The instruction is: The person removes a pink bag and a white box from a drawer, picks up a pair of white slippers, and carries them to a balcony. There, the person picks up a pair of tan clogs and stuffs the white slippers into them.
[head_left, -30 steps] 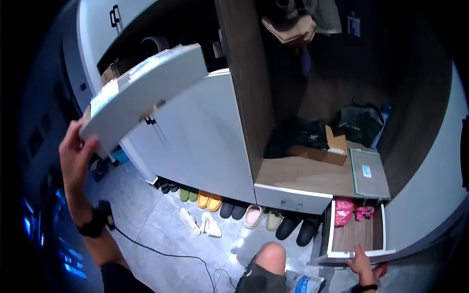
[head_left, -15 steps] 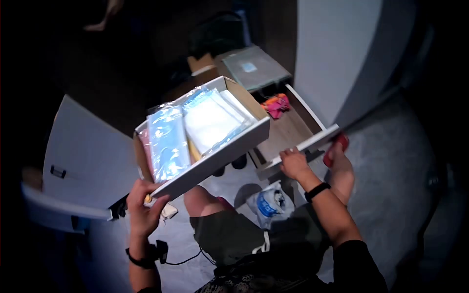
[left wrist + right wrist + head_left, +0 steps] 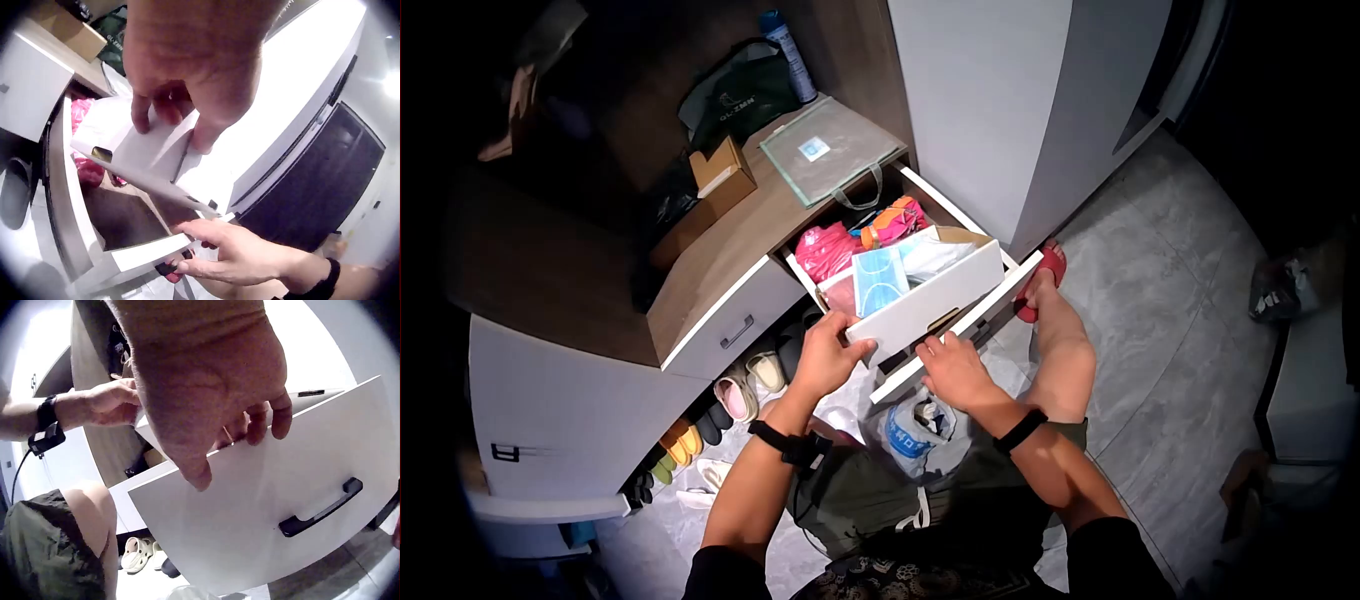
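- White box (image 3: pixel 925 305) is sitting tilted at the mouth of the pulled-out drawer (image 3: pixel 1000 298); how deep it is reaching, can't tell.
- Your left hand (image 3: pixel 830 355) is pinching the box wall at its near left corner, thumb on one side, fingers on the other.
- Your right hand (image 3: pixel 960 370) is gripping the top edge of the drawer front, fingers hooking over it, thumb lying on the outer face.
- Inside the box, a blue packet (image 3: pixel 880 280) is standing beside some white plastic (image 3: pixel 932 257).
- In the way: a pink bag (image 3: pixel 825 250) and a pink-orange bundle (image 3: pixel 895 222) are filling the drawer just behind the box.
- Grey flat bag (image 3: pixel 830 145) is lying on the bench above, its handle hanging over the back of the drawer.
- Further along the bench, a cardboard box (image 3: pixel 720 180) is resting near a dark green bag (image 3: pixel 745 105); a blue spray can (image 3: pixel 788 55) is standing beside that bag.
- Black handle (image 3: pixel 322 509) is showing on the drawer front in the right wrist view.
- Below, a plastic bag (image 3: pixel 908 440) is lying on the floor, near your legs.
- Your foot in a red slipper (image 3: pixel 1052 263) is resting beside the drawer, right side.
- Shoes (image 3: pixel 738 398) are lining up under the cabinet, left.
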`<state>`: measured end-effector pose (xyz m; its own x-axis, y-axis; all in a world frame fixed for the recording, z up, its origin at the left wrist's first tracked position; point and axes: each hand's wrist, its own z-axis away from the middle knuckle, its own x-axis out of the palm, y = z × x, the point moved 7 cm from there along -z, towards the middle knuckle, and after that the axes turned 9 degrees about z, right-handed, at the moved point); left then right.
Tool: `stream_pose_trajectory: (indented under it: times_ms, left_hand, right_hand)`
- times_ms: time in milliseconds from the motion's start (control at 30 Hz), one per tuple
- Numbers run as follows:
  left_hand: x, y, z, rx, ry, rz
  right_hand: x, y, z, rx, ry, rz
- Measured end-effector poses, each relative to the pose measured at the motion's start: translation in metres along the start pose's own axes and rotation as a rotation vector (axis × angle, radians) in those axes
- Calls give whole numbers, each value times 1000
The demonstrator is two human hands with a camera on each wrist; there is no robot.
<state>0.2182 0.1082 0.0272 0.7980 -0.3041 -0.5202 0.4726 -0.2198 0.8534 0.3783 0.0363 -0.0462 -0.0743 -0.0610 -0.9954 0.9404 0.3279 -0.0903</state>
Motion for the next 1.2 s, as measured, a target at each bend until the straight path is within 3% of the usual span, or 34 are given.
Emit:
stream_pose_trajectory:
  times_ms: [233,367,467,567,700,800,900,967,1033,1200]
  left_hand:
    - [42,-42,-27,-37,-130,-89]
    - [70,-62,-16,-12,-308,-453]
    - [89,-72,-17,-34,-437,-681]
    - [104,-78,-20,-21,-489,-773]
    - [130,-102,-22,-2,-719,-818]
    - [145,-144,-19,-108,-918,-673]
    - [129,-145,-49,-148,-898,-471]
    - [99,-148,-91,-126,-425,-269]
    - [80,-164,-116,-404,-244,-198]
    - [88,-175,-132,-449,-105,-300]
  right_hand:
    - [0,3,1,21,-81,-64]
    - [2,3,3,7,-63,-48]
    - [-4,3,7,-13,53,-88]
    - [-3,4,8,-5,59,-85]
    - [-4,4,8,-14,52,-113]
    - [2,7,8,-20,44,-111]
    - [9,8,5,-35,24,-95]
    - [12,7,4,-28,-10,-92]
    - [12,6,2,-25,-9,-93]
    - [15,8,3,-20,48,-93]
